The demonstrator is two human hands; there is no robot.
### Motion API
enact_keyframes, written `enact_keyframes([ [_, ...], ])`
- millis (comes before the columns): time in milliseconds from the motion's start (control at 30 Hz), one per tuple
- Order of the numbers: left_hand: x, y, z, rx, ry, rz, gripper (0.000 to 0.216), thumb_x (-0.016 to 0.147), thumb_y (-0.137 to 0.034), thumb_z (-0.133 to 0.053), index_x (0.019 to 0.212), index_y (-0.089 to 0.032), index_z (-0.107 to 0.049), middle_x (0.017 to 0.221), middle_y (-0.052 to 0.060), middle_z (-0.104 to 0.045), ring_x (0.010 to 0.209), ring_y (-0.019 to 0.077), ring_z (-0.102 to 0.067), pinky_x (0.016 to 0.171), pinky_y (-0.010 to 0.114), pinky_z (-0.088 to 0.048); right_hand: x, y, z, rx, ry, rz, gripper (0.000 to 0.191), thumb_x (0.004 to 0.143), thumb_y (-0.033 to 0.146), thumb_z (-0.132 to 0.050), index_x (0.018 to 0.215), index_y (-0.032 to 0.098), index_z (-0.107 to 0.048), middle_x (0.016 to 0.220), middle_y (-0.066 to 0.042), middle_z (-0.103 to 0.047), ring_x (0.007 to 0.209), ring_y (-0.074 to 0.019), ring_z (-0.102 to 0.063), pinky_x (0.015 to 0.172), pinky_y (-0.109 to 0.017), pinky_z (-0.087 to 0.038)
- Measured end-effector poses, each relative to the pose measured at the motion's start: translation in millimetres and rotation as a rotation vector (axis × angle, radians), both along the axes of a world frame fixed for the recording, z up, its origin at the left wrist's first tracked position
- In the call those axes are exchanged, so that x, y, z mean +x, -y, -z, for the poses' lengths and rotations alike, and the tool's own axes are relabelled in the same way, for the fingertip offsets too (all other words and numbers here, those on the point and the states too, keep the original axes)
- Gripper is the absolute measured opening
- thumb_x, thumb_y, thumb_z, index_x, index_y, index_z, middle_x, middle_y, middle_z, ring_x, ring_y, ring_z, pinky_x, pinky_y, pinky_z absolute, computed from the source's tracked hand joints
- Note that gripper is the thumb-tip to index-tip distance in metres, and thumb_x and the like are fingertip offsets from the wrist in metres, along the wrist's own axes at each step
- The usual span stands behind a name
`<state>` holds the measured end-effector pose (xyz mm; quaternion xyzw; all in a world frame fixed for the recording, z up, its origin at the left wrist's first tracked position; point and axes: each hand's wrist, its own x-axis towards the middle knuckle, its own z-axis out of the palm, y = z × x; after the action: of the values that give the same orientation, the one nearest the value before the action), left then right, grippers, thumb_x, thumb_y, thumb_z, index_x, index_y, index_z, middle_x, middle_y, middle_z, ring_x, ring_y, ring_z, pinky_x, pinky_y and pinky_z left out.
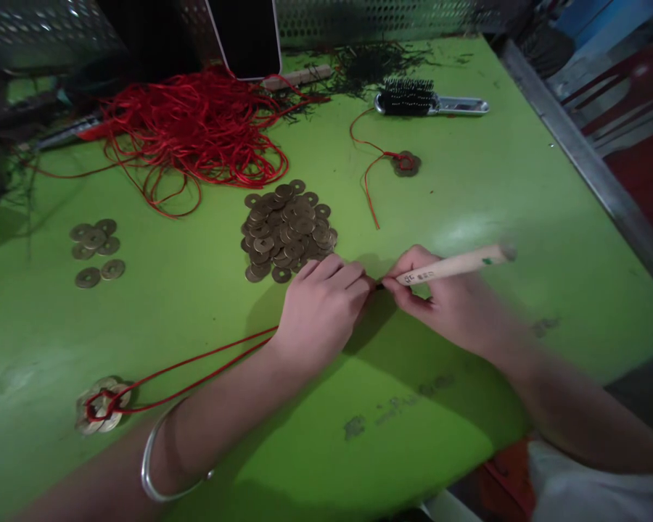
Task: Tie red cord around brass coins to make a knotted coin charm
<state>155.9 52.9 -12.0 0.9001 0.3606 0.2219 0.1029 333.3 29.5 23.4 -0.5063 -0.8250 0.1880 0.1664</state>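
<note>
While pinching the red cord (233, 346) in the closed fingertips of the left hand (323, 308), just below the middle of the frame, hold that pinch firm and right beside the tip of the wooden-handled tool (457, 265), leaving almost no loose cord to flex. Grip the tool low on its shaft with the right hand (440, 301), clamped around it right of centre, handle slanting up and to the right; tip hidden between the fingers, so no telling point from hook. Work with both hands together, fingertips all but touching, and rest both wrists on the green table (495, 188) for steadiness. Push in short, light strokes, aimed past the left fingertips and never into them. Mind the run of cord from the left hand down to the bound cluster of coins (101, 407) at the lower left: slack enough not to drag the cluster, clear of the forearm and the bracelet (152, 464) near the bottom edge. Avoid nudging the coin pile (288, 228) lying just above the hands. No need to reach for anything else: small group of coins (95, 250) at the left, tangle of red cord (196, 130) at the upper left, single coin tied with cord (406, 164) and brush (413, 98) toward the upper right, all well apart from the hands.
</note>
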Motion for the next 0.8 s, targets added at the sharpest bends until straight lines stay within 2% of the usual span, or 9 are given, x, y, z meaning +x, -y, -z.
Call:
enact_keyframes([
  [133, 0, 0, -0.1, 0.005, -0.018, 0.004, 0.009, 0.081, -0.019, -0.061, 0.074, -0.016, -0.065, 0.076, 0.000, -0.066, 0.073, 0.0169, -0.055, 0.061, 0.029, -0.043, -1, -1, -0.1, 0.009, 0.024, -0.006, 0.012, 0.088, 0.019, -0.048, 0.077, 0.017, -0.045, 0.059, 0.002, -0.050, 0.046, -0.0097, -0.046, 0.042, -0.021, -0.035],
  [267, -1, -1, 0.2, 0.002, -0.004, -0.004, 0.010, 0.081, -0.020, -0.061, 0.073, -0.016, -0.065, 0.075, -0.001, -0.066, 0.072, 0.0167, -0.055, 0.060, 0.029, -0.043, 0, -2, -3.5, -0.056, 0.063, -0.040, 0.012, 0.088, 0.019, -0.049, 0.077, 0.017, -0.044, 0.055, 0.004, -0.047, 0.042, -0.0085, -0.042, 0.038, -0.020, -0.032],
  [367, -1, -1, 0.0, -0.027, 0.012, -0.003, 0.010, 0.082, -0.021, -0.061, 0.075, -0.017, -0.066, 0.074, -0.001, -0.066, 0.072, 0.0164, -0.055, 0.061, 0.028, -0.043, 3, -3, -2.6, -0.067, -0.020, -0.025, 0.013, 0.088, 0.018, -0.049, 0.077, 0.017, -0.045, 0.055, 0.004, -0.048, 0.041, -0.0081, -0.043, 0.036, -0.019, -0.033],
  [533, -1, -1, -1.2, -0.061, 0.020, 0.009, 0.013, 0.085, -0.023, -0.057, 0.080, -0.018, -0.068, 0.076, 0.001, -0.067, 0.074, 0.0162, -0.055, 0.063, 0.029, -0.042, 9, -4, 3.7, 0.011, -0.189, -0.011, 0.010, 0.090, 0.018, -0.049, 0.081, 0.017, -0.046, 0.061, 0.002, -0.051, 0.044, -0.0076, -0.044, 0.035, -0.017, -0.037],
  [800, -2, -2, 0.3, -0.072, 0.030, -0.001, 0.011, 0.083, -0.022, -0.060, 0.077, -0.017, -0.068, 0.075, 0.000, -0.065, 0.073, 0.0157, -0.055, 0.064, 0.028, -0.044, 6, -6, 0.1, -0.041, -0.119, -0.031, 0.013, 0.089, 0.019, -0.048, 0.077, 0.017, -0.046, 0.057, 0.003, -0.050, 0.042, -0.0074, -0.042, 0.035, -0.018, -0.034],
])
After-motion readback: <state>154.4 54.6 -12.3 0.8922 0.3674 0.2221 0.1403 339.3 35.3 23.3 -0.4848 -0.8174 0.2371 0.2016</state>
